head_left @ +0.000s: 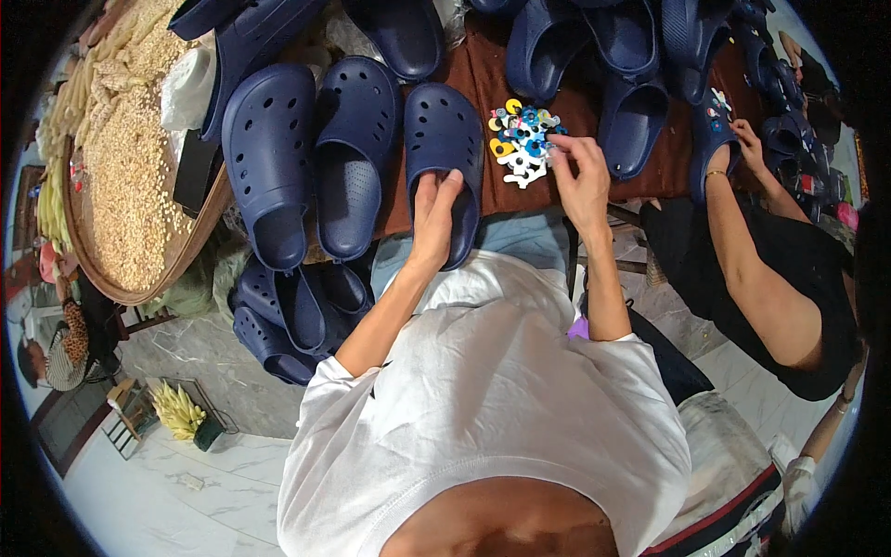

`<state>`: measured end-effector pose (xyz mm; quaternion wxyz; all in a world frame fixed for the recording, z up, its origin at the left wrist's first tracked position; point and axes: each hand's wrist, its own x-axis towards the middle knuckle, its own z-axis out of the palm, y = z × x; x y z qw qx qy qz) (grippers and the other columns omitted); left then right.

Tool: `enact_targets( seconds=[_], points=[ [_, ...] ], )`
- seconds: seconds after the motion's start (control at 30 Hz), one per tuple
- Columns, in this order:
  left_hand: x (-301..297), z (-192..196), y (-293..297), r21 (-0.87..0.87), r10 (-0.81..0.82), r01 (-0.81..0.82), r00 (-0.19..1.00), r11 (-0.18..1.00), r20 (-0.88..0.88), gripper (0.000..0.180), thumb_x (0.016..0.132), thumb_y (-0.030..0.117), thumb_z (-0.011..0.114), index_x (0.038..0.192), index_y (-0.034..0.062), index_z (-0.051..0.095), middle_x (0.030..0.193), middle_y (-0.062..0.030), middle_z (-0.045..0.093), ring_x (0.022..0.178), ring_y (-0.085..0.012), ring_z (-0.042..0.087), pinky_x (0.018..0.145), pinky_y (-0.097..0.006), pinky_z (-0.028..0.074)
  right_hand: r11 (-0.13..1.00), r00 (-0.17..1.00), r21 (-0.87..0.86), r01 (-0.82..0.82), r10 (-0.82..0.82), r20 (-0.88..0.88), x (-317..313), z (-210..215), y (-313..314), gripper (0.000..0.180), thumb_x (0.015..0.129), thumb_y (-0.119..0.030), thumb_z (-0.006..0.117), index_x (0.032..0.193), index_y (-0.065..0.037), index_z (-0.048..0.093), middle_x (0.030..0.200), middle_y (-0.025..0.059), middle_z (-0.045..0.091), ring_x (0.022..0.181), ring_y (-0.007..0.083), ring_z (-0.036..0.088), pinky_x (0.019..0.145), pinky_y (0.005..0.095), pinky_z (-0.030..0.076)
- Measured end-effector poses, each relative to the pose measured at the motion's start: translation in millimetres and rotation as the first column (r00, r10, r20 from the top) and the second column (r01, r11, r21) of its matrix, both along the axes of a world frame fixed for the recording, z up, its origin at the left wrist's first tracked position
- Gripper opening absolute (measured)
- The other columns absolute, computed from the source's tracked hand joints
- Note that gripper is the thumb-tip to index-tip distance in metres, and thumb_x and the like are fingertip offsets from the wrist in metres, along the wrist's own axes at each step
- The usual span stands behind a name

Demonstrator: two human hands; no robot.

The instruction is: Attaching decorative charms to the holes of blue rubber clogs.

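Observation:
My left hand (pixel 434 212) grips the heel end of a navy perforated clog (pixel 445 139) lying on the brown table cloth (pixel 483 84). My right hand (pixel 580 172) reaches into a small pile of colourful shoe charms (pixel 520 139) just right of that clog, its fingertips pinched on the pile's right edge. Whether a charm is held between them I cannot tell. Two more navy clogs (pixel 269 158) (pixel 355 148) lie side by side left of the held one.
Many navy clogs (pixel 631 121) crowd the table's far side, and several more (pixel 288 320) are piled below its left edge. A round woven tray of pale grain (pixel 125 176) sits at left. Another person's hand (pixel 747 139) holds a clog at right.

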<state>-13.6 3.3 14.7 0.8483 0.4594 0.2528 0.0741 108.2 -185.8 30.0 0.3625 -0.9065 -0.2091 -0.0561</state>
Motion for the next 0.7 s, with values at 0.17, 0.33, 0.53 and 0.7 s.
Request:
enact_targets(
  seconds=[0.17,0.33,0.53,0.7],
  points=[
    [17.4,7.7,3.6,-0.288,0.114,-0.124,0.992,0.949,-0.053,0.033,0.096,0.031,0.059,0.117,0.0057,0.057,0.119,-0.0040,0.059,0.109,-0.0148,0.053,0.092,-0.034,0.039,0.984,0.991,-0.140,-0.105,0.115,0.061,-9.7,3.9,16.2,0.035,0.081,-0.011,0.073,0.114,-0.004,0.063,0.102,0.0117,0.058,0.094,0.0296,0.059,0.083,0.0400,0.046],
    [15.2,9.5,7.0,-0.295,0.109,-0.120,0.993,0.948,-0.052,0.030,0.096,0.028,0.058,0.114,0.0040,0.059,0.117,-0.0044,0.062,0.108,-0.0155,0.055,0.094,-0.036,0.040,0.981,0.979,-0.044,-0.189,0.184,-0.090,-15.0,-1.6,8.7,0.038,0.077,-0.005,0.073,0.113,-0.008,0.061,0.104,0.0109,0.054,0.100,0.0319,0.054,0.083,0.0437,0.043],
    [-3.2,11.2,-0.9,-0.224,0.113,-0.141,0.984,0.964,-0.134,0.029,0.095,0.023,0.056,0.111,-0.0002,0.060,0.116,-0.0070,0.064,0.107,-0.0186,0.059,0.094,-0.036,0.043,0.945,0.960,-0.188,-0.268,0.279,0.037,-16.5,-4.3,14.7,0.033,0.081,-0.002,0.067,0.113,-0.008,0.064,0.099,0.0101,0.054,0.093,0.0302,0.056,0.079,0.0422,0.044],
    [-21.1,12.8,-6.4,-0.220,0.124,-0.161,0.977,0.962,-0.172,0.034,0.095,0.022,0.055,0.117,-0.0032,0.057,0.119,-0.0095,0.062,0.109,-0.0190,0.059,0.095,-0.035,0.043,0.958,0.965,-0.162,-0.236,0.251,0.078,-14.6,-10.6,18.1,0.022,0.085,-0.007,0.066,0.106,-0.006,0.067,0.092,0.0095,0.055,0.088,0.0290,0.057,0.075,0.0415,0.044]
  ],
)
